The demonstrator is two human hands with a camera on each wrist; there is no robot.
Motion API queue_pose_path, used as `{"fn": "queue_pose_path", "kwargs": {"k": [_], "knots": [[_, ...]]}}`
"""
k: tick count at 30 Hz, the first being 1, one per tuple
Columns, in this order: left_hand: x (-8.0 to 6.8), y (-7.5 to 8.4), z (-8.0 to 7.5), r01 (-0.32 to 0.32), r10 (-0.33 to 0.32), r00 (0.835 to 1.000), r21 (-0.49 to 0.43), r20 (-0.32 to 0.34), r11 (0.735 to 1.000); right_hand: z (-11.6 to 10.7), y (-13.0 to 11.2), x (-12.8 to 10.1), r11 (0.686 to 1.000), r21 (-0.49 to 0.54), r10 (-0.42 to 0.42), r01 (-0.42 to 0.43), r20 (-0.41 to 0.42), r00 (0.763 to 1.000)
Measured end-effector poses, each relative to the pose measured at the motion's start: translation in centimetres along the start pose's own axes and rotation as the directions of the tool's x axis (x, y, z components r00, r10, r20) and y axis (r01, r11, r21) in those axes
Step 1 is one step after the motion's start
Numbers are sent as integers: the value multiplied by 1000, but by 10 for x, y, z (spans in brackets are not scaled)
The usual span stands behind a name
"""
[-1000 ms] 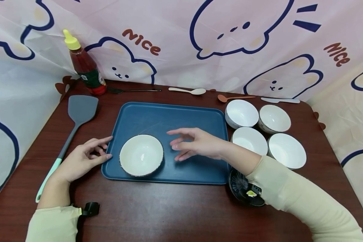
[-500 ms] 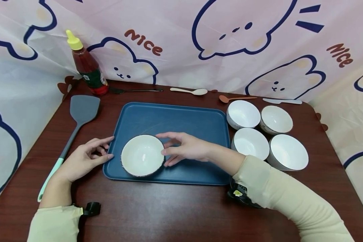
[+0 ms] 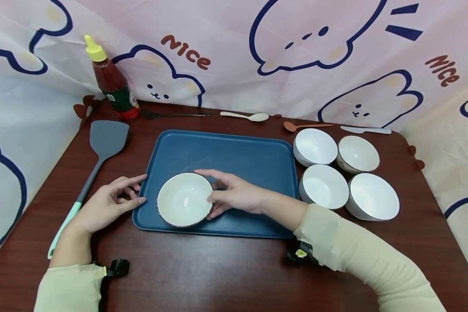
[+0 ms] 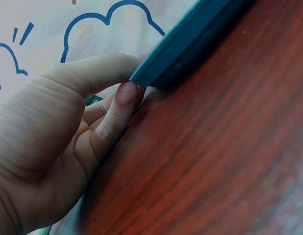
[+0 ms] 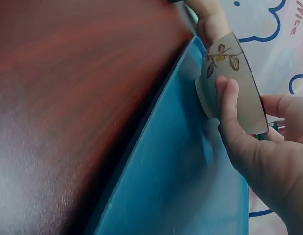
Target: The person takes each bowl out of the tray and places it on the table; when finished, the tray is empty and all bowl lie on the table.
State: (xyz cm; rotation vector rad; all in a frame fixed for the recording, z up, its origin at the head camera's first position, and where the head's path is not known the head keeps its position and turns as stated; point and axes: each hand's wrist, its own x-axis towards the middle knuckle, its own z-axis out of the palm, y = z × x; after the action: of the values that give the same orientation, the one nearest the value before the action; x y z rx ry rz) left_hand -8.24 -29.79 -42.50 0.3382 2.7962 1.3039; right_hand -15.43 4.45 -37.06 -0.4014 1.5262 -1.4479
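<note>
A white bowl (image 3: 184, 200) with a dark rim is over the front left part of the blue tray (image 3: 242, 151). My right hand (image 3: 234, 193) grips the bowl's right side, thumb at the rim and other fingers around the outer wall. In the right wrist view, the bowl (image 5: 239, 93) shows a leaf pattern outside, with fingertips (image 5: 226, 93) against its wall. Whether its base touches the tray is unclear. At the tray's left edge, my left hand (image 3: 111, 201) touches the rim with thumb and index finger; the tray corner (image 4: 156, 68) shows beside those fingertips in the left wrist view.
Several white bowls (image 3: 324, 186) stand right of the tray. A grey spatula (image 3: 108, 138) lies left, near a red sauce bottle (image 3: 115, 89). Along the back lie a black fork (image 3: 175, 115), white spoon (image 3: 253, 117), brown spoon (image 3: 296, 126) and white knife (image 3: 364, 129).
My right hand has moved left from above the tray's middle to the bowl and now grips its right side. The left hand stays at the tray's edge.
</note>
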Motion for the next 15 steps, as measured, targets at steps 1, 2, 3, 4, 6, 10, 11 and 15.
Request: {"fn": "queue_pose_path", "kwargs": {"k": [1,2,3,4,6,10,11,15], "knots": [[0,0,0,-1,1,1000,-1,1,1000,0,-1,-2,1000,5,5,-5,-10,1000],[0,0,1,-2,2,1000,-2,4,1000,0,-1,-4,1000,13,9,-9,-18,1000],[0,0,1,-3,3,1000,-2,7,1000,0,-1,-6,1000,22,14,-13,-24,1000],[1,0,1,-4,4,1000,0,7,1000,-1,-1,-8,999,31,17,-16,-30,999],[1,0,1,-4,4,1000,2,6,1000,-3,-2,-12,999,43,11,-9,-33,999],[1,0,1,-3,3,1000,7,-1,1000,-8,-4,-20,998,59,-14,16,-36,999],[1,0,0,-1,1,1000,8,-2,1000,-9,-5,-22,998,62,-20,22,-36,999],[0,1,0,2,-2,1000,5,-5,1000,-13,-6,-31,997,66,-26,30,-53,998]]}}
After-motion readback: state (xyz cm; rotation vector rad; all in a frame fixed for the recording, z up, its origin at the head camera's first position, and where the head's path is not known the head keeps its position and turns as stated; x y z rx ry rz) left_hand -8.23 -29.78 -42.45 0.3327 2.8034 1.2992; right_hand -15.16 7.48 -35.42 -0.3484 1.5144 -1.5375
